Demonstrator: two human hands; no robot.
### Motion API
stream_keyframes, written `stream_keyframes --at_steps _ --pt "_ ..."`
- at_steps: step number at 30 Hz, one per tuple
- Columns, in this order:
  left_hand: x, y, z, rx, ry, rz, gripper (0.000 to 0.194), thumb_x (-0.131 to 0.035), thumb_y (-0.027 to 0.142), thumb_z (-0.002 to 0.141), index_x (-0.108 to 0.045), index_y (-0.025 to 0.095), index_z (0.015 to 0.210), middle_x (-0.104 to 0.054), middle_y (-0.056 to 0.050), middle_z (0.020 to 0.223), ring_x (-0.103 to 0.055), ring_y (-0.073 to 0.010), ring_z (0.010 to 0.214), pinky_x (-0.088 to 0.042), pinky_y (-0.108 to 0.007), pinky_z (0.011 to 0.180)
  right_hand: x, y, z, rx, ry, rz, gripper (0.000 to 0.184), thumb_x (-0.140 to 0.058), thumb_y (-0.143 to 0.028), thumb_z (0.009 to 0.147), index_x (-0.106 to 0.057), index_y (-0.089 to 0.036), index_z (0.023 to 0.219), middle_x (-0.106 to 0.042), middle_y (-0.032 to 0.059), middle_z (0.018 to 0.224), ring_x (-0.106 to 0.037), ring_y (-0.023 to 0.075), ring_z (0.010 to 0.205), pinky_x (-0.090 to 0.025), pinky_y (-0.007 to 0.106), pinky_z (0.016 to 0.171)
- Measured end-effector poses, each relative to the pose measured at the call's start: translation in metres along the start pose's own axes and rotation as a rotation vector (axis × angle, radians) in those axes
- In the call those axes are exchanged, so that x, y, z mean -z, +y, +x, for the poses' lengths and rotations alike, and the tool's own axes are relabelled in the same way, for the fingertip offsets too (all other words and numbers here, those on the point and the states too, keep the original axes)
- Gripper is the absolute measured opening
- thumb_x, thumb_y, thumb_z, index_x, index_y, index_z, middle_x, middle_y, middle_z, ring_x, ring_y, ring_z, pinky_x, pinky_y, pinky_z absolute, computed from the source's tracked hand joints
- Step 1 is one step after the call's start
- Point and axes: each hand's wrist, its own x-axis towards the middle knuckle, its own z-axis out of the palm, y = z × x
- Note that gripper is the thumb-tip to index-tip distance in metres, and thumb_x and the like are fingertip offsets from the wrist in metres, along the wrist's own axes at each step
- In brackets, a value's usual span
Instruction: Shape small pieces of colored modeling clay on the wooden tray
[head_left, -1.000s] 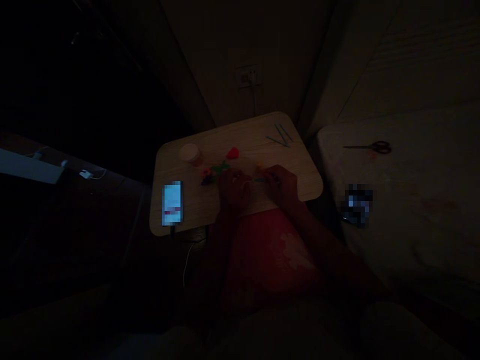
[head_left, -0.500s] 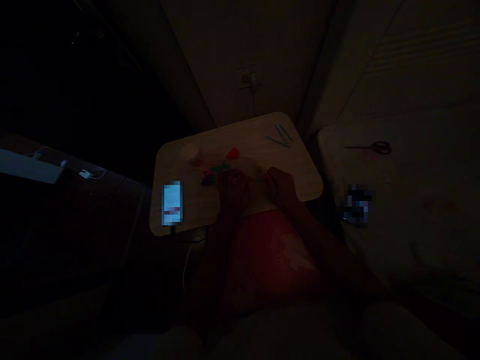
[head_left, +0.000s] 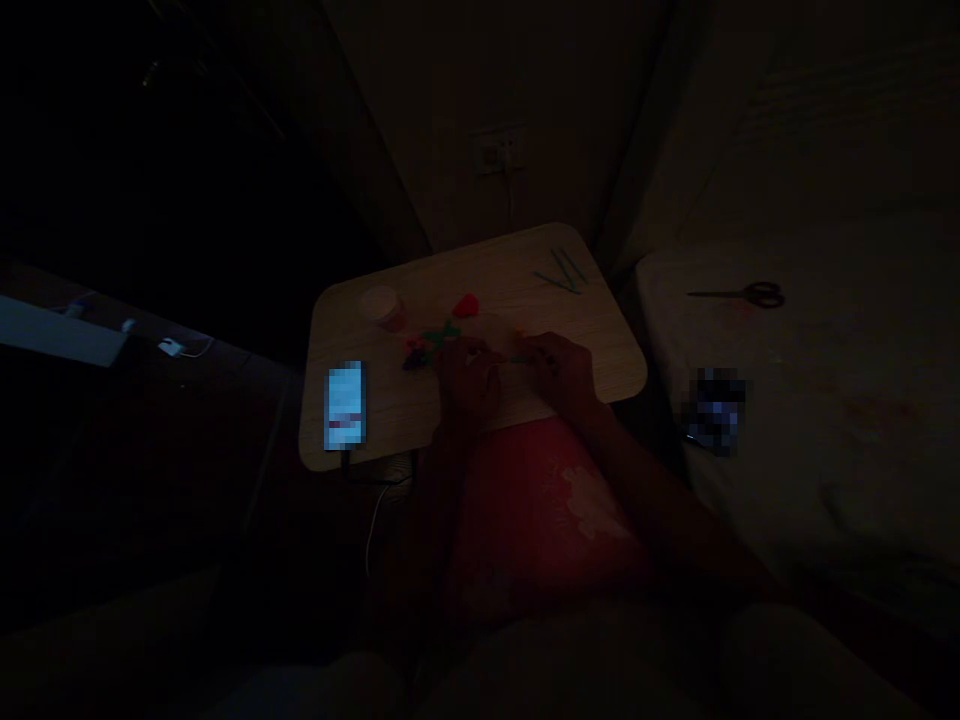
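Working over the small wooden table (head_left: 619, 370), you have both hands close together, with a thin green strip (head_left: 517, 359) in the gap between them. Your right hand (head_left: 564, 368) is narrowed, its fingertips pinching one end of the strip. Your left hand (head_left: 466, 378) is curled, fingertips near the other end — too dark to tell whether they grip it. Just beyond your right fingertips is a small orange piece (head_left: 520, 334). Close against the outer side of your left hand lie green pieces (head_left: 444, 334), with a pink piece (head_left: 412, 343) and a dark purple piece (head_left: 413, 359) beside them. A red lump (head_left: 466, 306) sits beyond your left hand; a lidded tub (head_left: 382, 308) stands farther left. Left of that hand, nearer you, lies a phone (head_left: 345, 405) — screen lit but blurred. Thin sticks (head_left: 562, 272) lie well beyond your right hand. To that hand's right, well apart, scissors (head_left: 745, 294) rest on a pale surface (head_left: 810, 370). Red cloth (head_left: 532, 510) lies below both hands.
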Motion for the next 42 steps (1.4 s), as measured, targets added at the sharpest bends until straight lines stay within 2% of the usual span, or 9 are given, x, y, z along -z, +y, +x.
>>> stream_keyframes --at_steps 8,13,18,21,26,32,37,39,42 --pt "0.001 0.0 0.0 -0.017 0.009 0.017 0.024 -0.054 0.036 0.101 -0.075 0.024 0.102 -0.066 -0.012 0.112 -0.061 -0.0309 0.111 -0.041 -0.055 0.107 0.0 -0.001 0.0 -0.061 -0.001 0.037 0.014 -0.063 -0.027 0.098 -0.077 -0.023 0.098 -0.08 0.0077 0.097 -0.074 0.0221 0.082 -0.06 0.036 0.077" --pt "0.002 0.0 0.0 -0.005 -0.009 0.036 0.023 -0.055 0.034 0.1 -0.076 0.024 0.102 -0.066 -0.012 0.112 -0.061 -0.0303 0.111 -0.043 -0.054 0.106 0.001 -0.002 0.0 -0.018 -0.007 0.043 0.014 -0.066 -0.032 0.098 -0.076 -0.022 0.097 -0.079 0.008 0.093 -0.072 0.0211 0.078 -0.057 0.034 0.074" --pt "0.0 -0.001 -0.001 -0.063 0.052 0.013 0.025 -0.055 0.035 0.102 -0.076 0.023 0.102 -0.066 -0.011 0.109 -0.062 -0.0285 0.106 -0.043 -0.052 0.103 0.001 -0.003 0.001 0.002 0.031 0.033 0.026 -0.061 -0.037 0.102 -0.074 -0.021 0.086 -0.076 0.0067 0.082 -0.069 0.0198 0.073 -0.055 0.033 0.072" --pt "-0.004 -0.003 -0.001 -0.094 0.091 0.037 0.026 -0.057 0.04 0.103 -0.076 0.023 0.106 -0.067 -0.011 0.109 -0.063 -0.028 0.107 -0.045 -0.049 0.101 0.001 -0.002 0.002 -0.032 0.032 0.085 0.023 -0.067 -0.04 0.098 -0.074 -0.022 0.086 -0.075 0.0055 0.084 -0.068 0.0185 0.071 -0.055 0.032 0.069" --pt "-0.012 -0.005 -0.001 -0.15 0.154 0.018 0.029 -0.068 0.047 0.099 -0.077 0.026 0.116 -0.071 -0.008 0.108 -0.066 -0.0255 0.105 -0.047 -0.044 0.098 0.001 0.0 0.004 -0.022 -0.064 0.258 0.026 -0.072 -0.045 0.095 -0.078 -0.024 0.08 -0.078 0.0031 0.079 -0.071 0.0179 0.069 -0.056 0.03 0.065" --pt "-0.01 -0.005 -0.002 -0.226 0.175 -0.13 0.015 -0.071 0.04 0.099 -0.079 0.027 0.098 -0.076 -0.004 0.102 -0.069 -0.0202 0.099 -0.049 -0.04 0.095 -0.002 0.005 0.005 0.013 -0.124 0.332 0.032 -0.071 -0.051 0.096 -0.084 -0.029 0.077 -0.083 0.0037 0.086 -0.078 0.0222 0.077 -0.061 0.035 0.072" --pt "-0.009 -0.005 -0.001 -0.2 0.172 -0.137 0.022 -0.067 0.04 0.101 -0.078 0.024 0.09 -0.077 -0.003 0.095 -0.07 -0.0189 0.093 -0.052 -0.037 0.09 0.0 0.001 0.005 0.02 -0.173 0.308 0.031 -0.071 -0.051 0.095 -0.085 -0.029 0.08 -0.082 0.0039 0.086 -0.077 0.0234 0.081 -0.061 0.036 0.075" --pt "-0.011 -0.004 -0.001 -0.185 0.194 -0.14 0.02 -0.067 0.037 0.101 -0.078 0.023 0.092 -0.077 -0.003 0.093 -0.07 -0.019 0.09 -0.052 -0.037 0.088 0.001 -0.001 0.005 -0.014 -0.104 0.29 0.029 -0.069 -0.049 0.096 -0.084 -0.027 0.085 -0.082 0.0048 0.088 -0.076 0.0231 0.08 -0.06 0.036 0.075" --pt "-0.013 -0.005 0.0 -0.152 0.207 -0.159 0.019 -0.064 0.032 0.102 -0.078 0.022 0.096 -0.078 -0.005 0.094 -0.07 -0.0204 0.092 -0.052 -0.038 0.09 0.001 0.001 0.004 -0.18 0.142 0.189 0.028 -0.061 -0.044 0.101 -0.079 -0.024 0.094 -0.079 0.0062 0.089 -0.073 0.023 0.08 -0.057 0.037 0.074"
